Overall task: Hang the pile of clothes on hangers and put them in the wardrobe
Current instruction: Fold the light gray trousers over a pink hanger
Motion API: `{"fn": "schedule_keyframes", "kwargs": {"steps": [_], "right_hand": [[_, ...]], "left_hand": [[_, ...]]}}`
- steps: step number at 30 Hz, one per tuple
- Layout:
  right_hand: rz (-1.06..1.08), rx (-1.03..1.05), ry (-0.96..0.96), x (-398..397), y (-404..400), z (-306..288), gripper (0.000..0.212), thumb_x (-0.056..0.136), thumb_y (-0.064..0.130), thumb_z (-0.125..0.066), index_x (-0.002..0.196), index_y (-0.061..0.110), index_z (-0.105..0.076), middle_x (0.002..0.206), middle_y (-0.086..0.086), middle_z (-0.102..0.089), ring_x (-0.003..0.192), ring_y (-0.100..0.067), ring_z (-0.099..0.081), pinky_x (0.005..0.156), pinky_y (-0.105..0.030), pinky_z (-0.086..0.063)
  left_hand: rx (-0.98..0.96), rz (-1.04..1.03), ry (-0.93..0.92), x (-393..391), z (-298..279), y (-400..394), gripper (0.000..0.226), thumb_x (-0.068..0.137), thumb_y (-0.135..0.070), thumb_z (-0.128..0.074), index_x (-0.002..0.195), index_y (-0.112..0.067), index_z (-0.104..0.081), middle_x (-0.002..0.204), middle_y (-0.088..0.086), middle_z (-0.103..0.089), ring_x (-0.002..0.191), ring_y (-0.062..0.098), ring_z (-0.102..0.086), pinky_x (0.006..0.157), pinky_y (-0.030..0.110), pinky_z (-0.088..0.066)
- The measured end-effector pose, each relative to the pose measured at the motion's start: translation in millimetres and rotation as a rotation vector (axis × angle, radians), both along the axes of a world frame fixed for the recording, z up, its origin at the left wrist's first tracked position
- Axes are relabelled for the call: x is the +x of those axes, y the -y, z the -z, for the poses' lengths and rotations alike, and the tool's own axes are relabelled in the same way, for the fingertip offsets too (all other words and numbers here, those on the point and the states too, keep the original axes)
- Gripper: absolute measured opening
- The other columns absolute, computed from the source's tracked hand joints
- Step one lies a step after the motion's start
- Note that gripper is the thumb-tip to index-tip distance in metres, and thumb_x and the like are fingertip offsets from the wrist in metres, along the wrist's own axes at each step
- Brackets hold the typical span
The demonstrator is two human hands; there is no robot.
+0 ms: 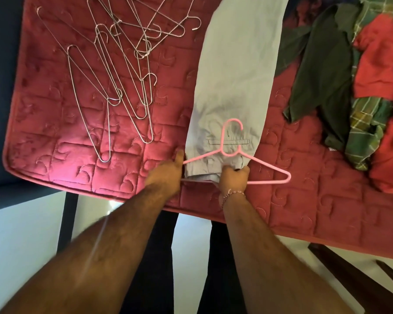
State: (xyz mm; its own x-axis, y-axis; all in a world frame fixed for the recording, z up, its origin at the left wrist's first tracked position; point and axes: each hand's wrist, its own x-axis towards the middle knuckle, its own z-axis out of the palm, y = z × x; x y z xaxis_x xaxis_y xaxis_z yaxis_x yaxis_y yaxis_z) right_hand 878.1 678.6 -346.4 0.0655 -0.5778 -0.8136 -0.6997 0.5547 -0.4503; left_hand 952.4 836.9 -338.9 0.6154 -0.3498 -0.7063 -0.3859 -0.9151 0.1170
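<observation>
Pale grey trousers [234,71] laid lengthwise on the red quilted surface [315,200], waistband at the near edge. Pink hanger [279,171] resting on the waistband end, hook pointing away along the trousers, one end jutting past the right side of the trousers. Right hand [234,177] curled round waistband fabric and the hanger's bottom bar. Left hand [166,175] at the trousers' left edge, thumb raised, gripping the hanger's left end. Left of the trousers, scattered wire hangers [114,71]; right of the trousers, piled clothes [361,82] in dark green, plaid and red.
</observation>
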Motion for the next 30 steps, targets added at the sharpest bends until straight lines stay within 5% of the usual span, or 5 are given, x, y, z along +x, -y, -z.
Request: {"fn": "schedule_keyframes", "kwargs": {"steps": [3, 7, 19, 24, 30], "right_hand": [[0.177, 0.175, 0.183, -4, 4, -21, 0.029, 0.096, 0.000, -0.053, 0.122, 0.015, -0.055, 0.102, -0.011, -0.072, 0.084, -0.031, -0.074, 0.061, -0.045, -0.063], [0.084, 0.241, 0.215, -14, 17, -45, 0.022, 0.098, 0.001, -0.060, 0.118, 0.007, -0.065, 0.097, -0.012, -0.076, 0.074, -0.026, -0.075, 0.058, -0.038, -0.062], [-0.234, 0.413, 0.496, -28, 42, -162, 0.044, 0.089, -0.001, -0.071, 0.132, 0.000, -0.062, 0.124, -0.023, -0.071, 0.116, -0.041, -0.068, 0.105, -0.063, -0.049], [-0.242, 0.450, 0.587, -28, 71, -213, 0.054, 0.085, -0.009, -0.071, 0.137, 0.000, -0.056, 0.131, -0.026, -0.066, 0.121, -0.045, -0.064, 0.104, -0.066, -0.047], [-0.181, 0.197, 0.771, -12, 107, -295, 0.068, 0.062, 0.005, -0.088, 0.126, -0.003, -0.067, 0.129, -0.032, -0.065, 0.120, -0.051, -0.063, 0.111, -0.070, -0.038]], "left_hand": [[-0.114, -0.119, 0.119, 35, -6, -1, 0.068, 0.084, -0.001, -0.063, 0.142, -0.019, -0.032, 0.109, 0.017, -0.061, 0.098, 0.041, -0.065, 0.075, 0.051, -0.058], [-0.221, -0.127, 0.270, 88, -26, 16, 0.040, 0.079, 0.000, -0.069, 0.109, -0.014, -0.048, 0.103, 0.016, -0.065, 0.097, 0.041, -0.064, 0.076, 0.048, -0.055], [-0.390, -0.192, 0.593, 222, -140, 102, 0.033, 0.079, -0.002, -0.072, 0.102, -0.014, -0.052, 0.098, 0.015, -0.068, 0.096, 0.040, -0.064, 0.077, 0.051, -0.060], [-0.506, -0.197, 0.664, 240, -209, 132, 0.032, 0.079, 0.002, -0.072, 0.102, -0.013, -0.054, 0.100, 0.014, -0.069, 0.096, 0.039, -0.064, 0.073, 0.049, -0.057], [-0.700, -0.162, 0.659, 263, -328, 149, 0.036, 0.075, -0.013, -0.077, 0.093, -0.020, -0.047, 0.089, 0.011, -0.067, 0.085, 0.040, -0.066, 0.072, 0.044, -0.054]]}}
